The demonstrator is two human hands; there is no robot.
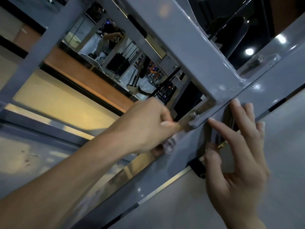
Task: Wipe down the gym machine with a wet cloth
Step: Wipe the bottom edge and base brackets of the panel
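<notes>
The gym machine's grey-blue steel frame fills the view, with two beams joined near the middle right. My left hand grips a small pale cloth, mostly hidden under the fingers, and holds it against the lower diagonal beam beside a bolted bracket. My right hand rests with straight, spread fingers on the same beam just right of the joint, its fingertips touching the metal.
A black clip sits on the beam's edge under my right thumb. Behind the frame a mirror reflects a person and other gym machines. A wooden ledge and pale wall lie at left. A grey panel lies at right.
</notes>
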